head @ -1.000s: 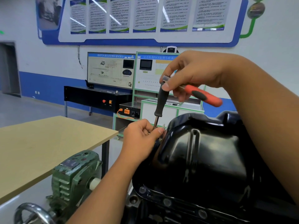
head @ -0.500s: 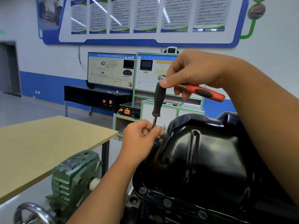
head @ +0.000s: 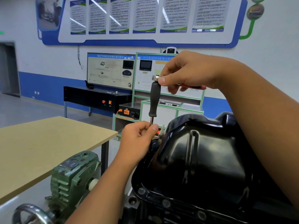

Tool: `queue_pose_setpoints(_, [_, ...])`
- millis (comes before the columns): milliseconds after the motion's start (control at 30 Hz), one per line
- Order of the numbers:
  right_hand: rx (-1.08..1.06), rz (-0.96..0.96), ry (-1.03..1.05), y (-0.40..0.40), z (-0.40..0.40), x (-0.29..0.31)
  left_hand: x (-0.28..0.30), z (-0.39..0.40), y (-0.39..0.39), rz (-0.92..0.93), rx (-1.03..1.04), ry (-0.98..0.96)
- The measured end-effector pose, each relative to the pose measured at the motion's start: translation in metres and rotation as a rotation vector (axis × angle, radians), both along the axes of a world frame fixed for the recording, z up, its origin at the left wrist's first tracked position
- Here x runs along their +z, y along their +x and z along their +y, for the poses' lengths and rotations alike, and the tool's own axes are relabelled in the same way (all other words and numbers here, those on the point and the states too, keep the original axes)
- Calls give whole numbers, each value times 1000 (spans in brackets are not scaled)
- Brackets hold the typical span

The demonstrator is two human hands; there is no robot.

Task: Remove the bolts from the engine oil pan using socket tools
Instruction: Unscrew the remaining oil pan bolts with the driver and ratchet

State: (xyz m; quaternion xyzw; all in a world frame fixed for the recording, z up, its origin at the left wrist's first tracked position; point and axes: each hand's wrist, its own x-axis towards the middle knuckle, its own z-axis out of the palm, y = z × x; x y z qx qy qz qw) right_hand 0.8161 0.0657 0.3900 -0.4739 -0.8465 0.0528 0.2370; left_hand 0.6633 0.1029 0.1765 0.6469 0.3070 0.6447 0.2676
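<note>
- The left training panel (head: pixel 111 71) carried a blue header strip along its top edge with white Chinese characters reading roughly "电动汽车高压安全模拟…"; the last characters were too blurred to tell.
- The green-framed training panel (head: pixel 152 70) just to its right bore a blue header beginning "动力电池PACK装调与检", the rest hidden behind the right hand (head: pixel 191 71).
- The orange display (head: pixel 126 112) on the black box below showed digits too small to read.
- The wall posters (head: pixel 144 15) along the upper edge held dense printed text, none of it legible.
</note>
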Motion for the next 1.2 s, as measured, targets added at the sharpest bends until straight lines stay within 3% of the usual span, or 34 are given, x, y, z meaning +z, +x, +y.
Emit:
queue_pose_setpoints(200, [-6,29,-48,5,-2,4,4,-3,6,65,113,7])
queue_pose_setpoints(400, [40,11,-37,3,0,1,4,-9,4,-32,-56,-13])
queue_pose_setpoints(700, [-5,1,-29,5,-3,4,8,-6,7,62,134,17])
queue_pose_setpoints(933, [75,18,-29,0,-5,1,4,-9,3,-4,-55,16])
queue_pose_setpoints(1200, [64,41,3,4,-1,6,7,-9,6,15,61,27])
